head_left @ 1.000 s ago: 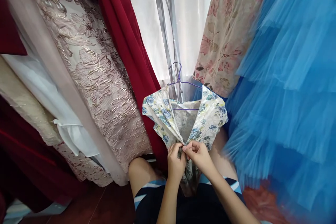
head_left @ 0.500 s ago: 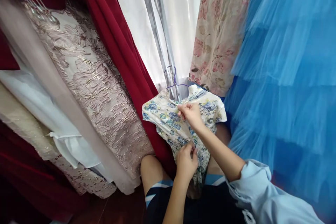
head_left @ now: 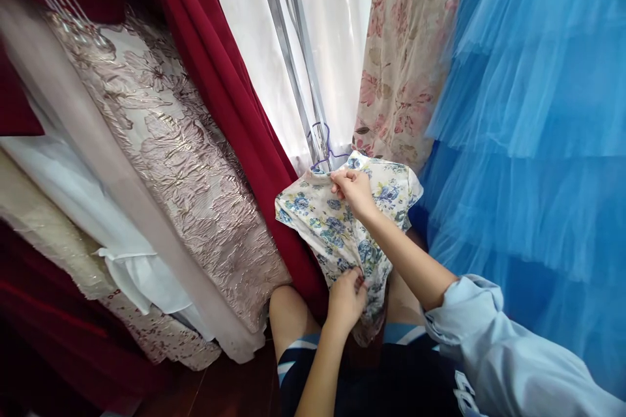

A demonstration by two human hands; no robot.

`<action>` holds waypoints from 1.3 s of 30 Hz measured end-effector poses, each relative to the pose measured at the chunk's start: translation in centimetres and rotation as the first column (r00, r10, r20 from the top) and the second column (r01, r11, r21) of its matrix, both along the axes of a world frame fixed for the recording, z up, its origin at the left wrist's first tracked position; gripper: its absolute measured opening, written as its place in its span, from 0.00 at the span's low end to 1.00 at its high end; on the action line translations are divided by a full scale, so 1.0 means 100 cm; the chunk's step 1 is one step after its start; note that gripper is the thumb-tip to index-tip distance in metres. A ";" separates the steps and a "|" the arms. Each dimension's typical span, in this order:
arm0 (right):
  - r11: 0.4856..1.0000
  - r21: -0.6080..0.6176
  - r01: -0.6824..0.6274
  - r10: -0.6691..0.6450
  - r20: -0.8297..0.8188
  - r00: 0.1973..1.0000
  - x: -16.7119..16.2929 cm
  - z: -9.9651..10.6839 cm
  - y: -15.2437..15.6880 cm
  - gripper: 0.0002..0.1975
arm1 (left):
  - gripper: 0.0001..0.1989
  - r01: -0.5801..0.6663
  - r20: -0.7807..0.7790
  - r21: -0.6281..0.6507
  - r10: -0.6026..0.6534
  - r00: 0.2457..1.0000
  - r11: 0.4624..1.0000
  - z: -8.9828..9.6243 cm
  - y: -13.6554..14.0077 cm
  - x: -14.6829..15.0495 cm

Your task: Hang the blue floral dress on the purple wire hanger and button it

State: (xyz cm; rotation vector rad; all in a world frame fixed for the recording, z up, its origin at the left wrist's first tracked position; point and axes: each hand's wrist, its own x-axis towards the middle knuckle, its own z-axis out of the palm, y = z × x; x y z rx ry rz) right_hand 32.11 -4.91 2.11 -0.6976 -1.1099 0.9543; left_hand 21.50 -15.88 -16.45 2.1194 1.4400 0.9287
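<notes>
A white short-sleeved floral top point(head_left: 317, 208) with blue flowers hangs in front of my knees on a purple hanger point(head_left: 328, 150). My right hand point(head_left: 355, 192) pinches the middle of its neckline, thumb and fingertips together. Lower down, at the narrowed waist, my left hand point(head_left: 346, 300) is closed on the cloth with bent fingers. Between the two hands the centre line of the top runs fairly straight. Any small fastening inside either pinch is hidden by the fingers.
A metal stand point(head_left: 296, 45) rises behind the hanger before a white curtain point(head_left: 337, 26). Dark red cloth point(head_left: 229, 85) and a pink brocade dress point(head_left: 195, 176) hang on the left. A pink-flowered dress point(head_left: 396, 78) and a layered blue tulle skirt point(head_left: 518, 143) are on the right.
My right hand has moved up slightly, drawing the neckline closer to the hanger. The cloth is pulled straighter and its lower end has risen. My left hand stays at the waist.
</notes>
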 end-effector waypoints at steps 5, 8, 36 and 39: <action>0.999 0.009 -0.043 0.043 0.009 0.999 0.010 0.001 -0.012 0.11 | 0.11 -0.168 0.395 0.421 -0.013 0.918 0.891 0.110 0.036 -0.019; 0.998 0.018 -0.061 0.061 0.016 0.998 0.013 0.000 -0.016 0.11 | 0.18 -0.072 0.214 0.604 -0.074 0.974 0.794 0.176 0.064 -0.023; 0.967 -0.225 0.119 0.022 0.540 0.842 0.056 -0.162 -0.012 0.08 | 0.13 -0.052 -0.099 0.324 0.088 0.991 0.945 0.096 0.096 -0.146; 0.958 -0.228 0.175 0.015 0.647 0.763 0.057 -0.171 -0.021 0.03 | 0.14 0.056 -0.012 0.258 -0.055 0.998 0.964 0.089 0.083 -0.111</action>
